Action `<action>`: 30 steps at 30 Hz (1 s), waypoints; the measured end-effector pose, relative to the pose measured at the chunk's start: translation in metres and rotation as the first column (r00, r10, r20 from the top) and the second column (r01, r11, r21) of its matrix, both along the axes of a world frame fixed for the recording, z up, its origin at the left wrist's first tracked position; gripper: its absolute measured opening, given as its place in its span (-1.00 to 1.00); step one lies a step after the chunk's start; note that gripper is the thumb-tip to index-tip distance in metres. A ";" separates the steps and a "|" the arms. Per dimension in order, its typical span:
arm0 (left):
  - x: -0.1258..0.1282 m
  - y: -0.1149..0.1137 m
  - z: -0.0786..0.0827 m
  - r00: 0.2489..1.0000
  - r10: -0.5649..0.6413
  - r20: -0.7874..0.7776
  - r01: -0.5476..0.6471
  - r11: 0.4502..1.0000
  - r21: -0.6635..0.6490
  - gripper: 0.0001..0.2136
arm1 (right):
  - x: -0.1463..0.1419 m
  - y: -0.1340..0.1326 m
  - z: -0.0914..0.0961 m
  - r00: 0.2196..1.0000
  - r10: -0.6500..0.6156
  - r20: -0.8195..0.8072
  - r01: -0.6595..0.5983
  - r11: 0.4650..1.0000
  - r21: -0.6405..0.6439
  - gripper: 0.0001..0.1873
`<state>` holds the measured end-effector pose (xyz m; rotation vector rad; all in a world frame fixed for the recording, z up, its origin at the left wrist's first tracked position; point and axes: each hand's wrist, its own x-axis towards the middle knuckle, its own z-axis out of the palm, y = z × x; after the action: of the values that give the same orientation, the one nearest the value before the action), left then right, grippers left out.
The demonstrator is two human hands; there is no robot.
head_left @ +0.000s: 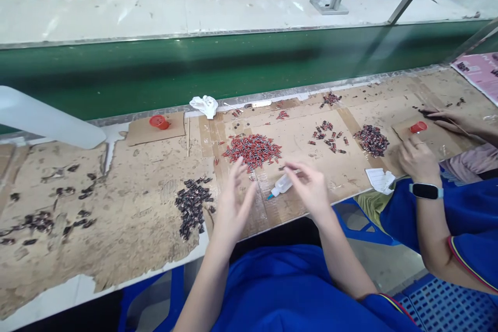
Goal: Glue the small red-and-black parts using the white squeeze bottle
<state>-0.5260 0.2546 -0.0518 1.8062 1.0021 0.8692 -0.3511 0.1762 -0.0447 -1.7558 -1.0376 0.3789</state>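
My left hand point(234, 202) is held over the front of the cardboard, thumb and fingers apart, with nothing visible in it. Just beyond its fingertips lies a pile of small red-and-black parts point(252, 150). My right hand point(310, 187) has thumb and forefinger pinched together; a tiny dark bit shows at the tips, too small to name. Partly behind that hand, a small clear squeeze bottle point(282, 185) with a teal tip lies on its side, pointing left. A heap of black parts point(193, 205) rests to the left of my left hand.
Cardboard point(136, 187) covers the bench, with a green conveyor belt point(155, 78) behind. A red cup point(159, 122), a stick point(189, 137) and white tissue point(205, 106) sit at the back. A white container point(46, 119) juts in left. At right, a co-worker's hands point(418, 155) are near another cup point(418, 127).
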 end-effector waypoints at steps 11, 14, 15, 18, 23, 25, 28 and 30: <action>-0.063 0.073 -0.038 0.799 0.240 -0.552 0.058 0.882 0.467 -0.72 | 0.056 -0.025 -0.009 0.870 0.085 0.487 0.043 0.969 -0.245 -0.56; -0.063 0.075 -0.038 0.831 0.236 -0.503 0.051 0.869 0.492 -0.68 | 0.045 -0.021 -0.009 0.835 0.398 0.382 -0.274 0.900 -0.338 -0.39; -0.061 0.074 -0.037 0.851 0.228 -0.472 0.036 0.873 0.486 -0.67 | 0.043 -0.019 -0.009 0.817 0.459 0.348 -0.336 0.871 -0.358 -0.39; -0.054 0.063 -0.033 0.927 0.139 -0.347 0.015 0.914 0.406 -0.68 | 0.041 -0.015 -0.005 0.814 0.496 0.302 -0.374 0.846 -0.379 -0.56; -0.040 0.034 -0.032 0.976 0.037 -0.217 0.013 0.975 0.224 -0.74 | 0.036 -0.016 -0.001 0.904 0.417 0.099 -0.377 0.883 -0.279 -0.72; -0.038 0.025 -0.036 0.978 0.028 -0.206 0.013 0.980 0.196 -0.75 | 0.030 -0.017 -0.003 0.945 0.310 -0.102 -0.324 0.929 -0.181 -0.68; -0.041 0.018 -0.042 0.975 0.050 -0.217 0.013 0.960 0.278 -0.74 | 0.019 -0.012 -0.008 0.863 0.166 -0.477 -0.170 0.985 0.036 -0.55; -0.045 0.017 -0.045 0.968 0.079 -0.239 0.016 0.929 0.369 -0.75 | 0.011 -0.006 -0.009 0.726 0.110 -0.678 -0.023 0.991 0.135 -0.54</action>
<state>-0.5710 0.2715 -0.0965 2.2698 1.0806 0.9112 -0.3398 0.1705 -0.0538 -1.2921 -0.5584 0.9186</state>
